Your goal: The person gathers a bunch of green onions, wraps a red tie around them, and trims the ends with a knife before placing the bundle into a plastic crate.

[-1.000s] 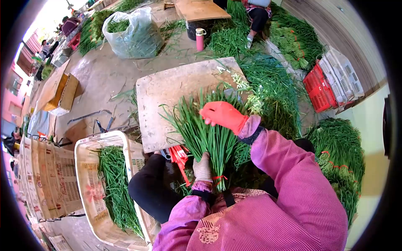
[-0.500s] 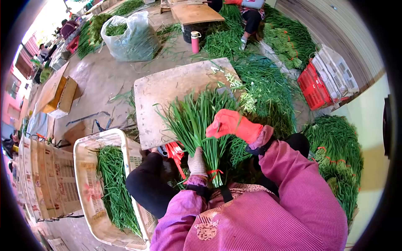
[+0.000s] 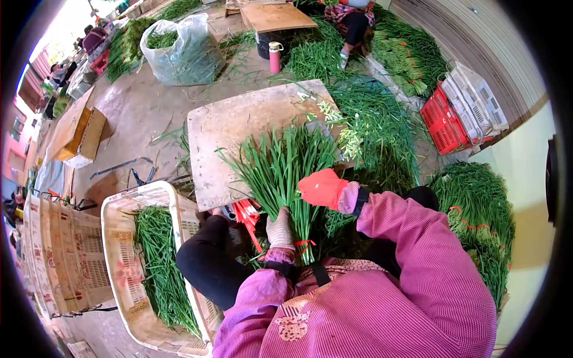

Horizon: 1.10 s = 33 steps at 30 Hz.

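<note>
Head view of a seated person bundling green stalks. The left hand (image 3: 280, 229), in a pale knit glove, is closed around the lower stems of a bunch of green chives (image 3: 286, 170), holding it upright just above a red tie (image 3: 305, 244) that binds the base. The right hand (image 3: 322, 187), in an orange glove, lies against the right side of the bunch about midway up; its fingers are curled onto the leaves, though how firmly they close cannot be told. The fanned leaf tips spread over the near edge of a worn wooden board (image 3: 239, 128). Loose red ties (image 3: 245, 212) lie at the board's near edge, just left of the bunch. A white plastic crate (image 3: 119, 262) holding more chives stands beside the left knee.
</note>
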Tool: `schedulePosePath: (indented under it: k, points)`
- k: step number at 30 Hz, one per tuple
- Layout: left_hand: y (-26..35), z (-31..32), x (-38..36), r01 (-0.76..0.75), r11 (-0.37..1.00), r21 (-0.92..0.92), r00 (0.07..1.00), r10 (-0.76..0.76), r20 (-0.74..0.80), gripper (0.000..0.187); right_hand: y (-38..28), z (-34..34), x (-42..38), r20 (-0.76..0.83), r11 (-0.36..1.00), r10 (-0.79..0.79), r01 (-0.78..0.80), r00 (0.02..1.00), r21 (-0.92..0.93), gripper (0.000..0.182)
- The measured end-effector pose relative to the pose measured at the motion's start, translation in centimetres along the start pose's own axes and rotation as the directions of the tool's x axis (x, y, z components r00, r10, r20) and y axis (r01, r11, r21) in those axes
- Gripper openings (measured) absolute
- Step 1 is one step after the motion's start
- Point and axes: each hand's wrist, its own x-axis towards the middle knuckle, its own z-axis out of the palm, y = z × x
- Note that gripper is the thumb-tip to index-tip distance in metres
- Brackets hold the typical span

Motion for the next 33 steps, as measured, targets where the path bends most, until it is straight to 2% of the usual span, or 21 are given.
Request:
schedulePosePath:
  k: [3,4,8,10,11,12,15,16,17,18,19,22,24,26,27,28,29,30,31,32,33]
  points:
    - [0.2,-0.1,-0.1,0.016,1.000,0.011,1.000,-0.016,-0.001,0.034,-0.4,-0.7,-0.4,-0.151,0.984,0.023,0.005,0.988,0.179,0.028]
    - [0.2,-0.2,0.0,0.015,1.000,0.001,1.000,-0.015,0.007,0.035,-0.4,-0.7,-0.6,-0.150,0.984,0.018,0.008,0.989,0.177,0.028]
    - [-0.6,-0.3,0.4,0.032,0.998,-0.055,0.999,-0.032,0.002,0.037,-1.0,-0.9,-1.5,-0.077,0.998,0.012,-0.007,0.997,0.060,0.028]
    - [-0.9,-0.5,0.4,0.010,0.998,-0.056,1.000,-0.010,-0.006,0.039,0.4,1.5,-1.6,-0.157,0.991,-0.133,0.131,0.979,-0.019,0.027]
    - [-1.1,-0.6,0.7,0.004,0.999,-0.050,1.000,-0.004,0.010,0.040,0.8,2.5,-1.6,-0.238,0.983,-0.181,0.180,0.954,-0.027,0.024]
    - [-1.2,-0.7,0.8,-0.002,0.999,-0.044,1.000,0.003,0.025,0.041,0.5,2.3,-1.6,-0.238,0.983,-0.183,0.182,0.954,-0.026,0.024]
    - [-1.5,-0.9,1.0,-0.017,1.000,0.016,0.999,0.017,0.030,0.044,-0.2,2.3,-1.1,-0.284,0.997,0.003,-0.023,0.959,-0.069,0.024]
    - [-1.6,-0.9,1.1,-0.044,0.998,0.049,0.998,0.042,0.042,0.045,-0.9,1.1,-1.1,-0.285,0.997,0.003,-0.023,0.959,-0.069,0.024]
    - [-1.8,-0.8,1.2,-0.032,0.998,0.045,0.998,0.030,0.054,0.046,-1.4,-0.3,-1.1,-0.175,0.947,0.210,-0.155,0.962,0.282,0.024]
    - [-1.9,-0.9,1.4,-0.033,0.998,0.045,0.998,0.030,0.053,0.046,-1.7,-1.4,-1.0,0.002,0.759,0.362,-0.295,0.932,0.580,0.023]
    - [-2.0,-1.0,1.5,-0.060,0.995,0.077,0.996,0.054,0.074,0.044,-1.4,-1.4,-0.5,0.006,0.694,0.443,-0.347,0.896,0.630,0.024]
    - [-0.7,-0.8,0.2,-0.043,0.998,0.052,0.996,0.038,0.087,0.046,2.0,-2.4,0.3,-0.160,0.685,0.577,-0.368,0.801,0.629,0.021]
    - [-0.5,-1.0,0.1,0.039,0.999,-0.018,0.996,-0.038,0.080,0.046,6.5,-2.2,1.1,-0.479,0.830,0.557,-0.440,0.679,0.342,0.020]
    - [-0.1,-1.0,-0.1,0.099,0.994,0.037,0.992,-0.102,0.072,0.048,9.4,-4.0,1.0,-0.760,0.813,0.316,-0.575,0.568,-0.092,0.028]
    - [-0.2,-0.9,-0.2,0.052,0.994,0.093,0.997,-0.057,0.056,0.049,8.6,-5.0,0.9,-0.761,0.815,0.313,-0.572,0.568,-0.092,0.028]
    - [-0.4,-0.9,-0.2,0.004,0.989,0.150,0.999,-0.011,0.046,0.049,7.3,-6.5,0.9,-0.784,0.874,0.234,-0.478,0.575,-0.089,0.035]
    - [-1.8,-1.4,0.9,-0.056,0.987,0.147,0.992,0.039,0.117,0.050,6.2,-7.2,1.3,-0.804,0.921,0.155,-0.378,0.573,-0.092,0.043]
    - [-2.1,-1.3,0.9,-0.054,0.987,0.148,0.992,0.037,0.118,0.050,5.2,-6.2,2.5,-0.822,0.977,0.089,-0.208,0.562,-0.036,0.028]
    - [-2.3,-1.1,0.9,-0.116,0.986,0.121,0.987,0.101,0.128,0.050,2.7,-6.5,3.0,-0.651,0.962,0.247,-0.103,0.718,0.251,0.023]
    - [-2.6,-1.1,0.8,-0.178,0.979,0.095,0.977,0.164,0.133,0.049,1.3,-5.2,4.3,-0.555,0.936,0.238,-0.036,0.797,0.350,0.022]
    - [-3.3,-1.4,1.4,-0.137,0.989,0.063,0.977,0.125,0.171,0.047,-1.2,-5.9,4.7,-0.409,0.869,0.248,-0.015,0.878,0.495,0.024]
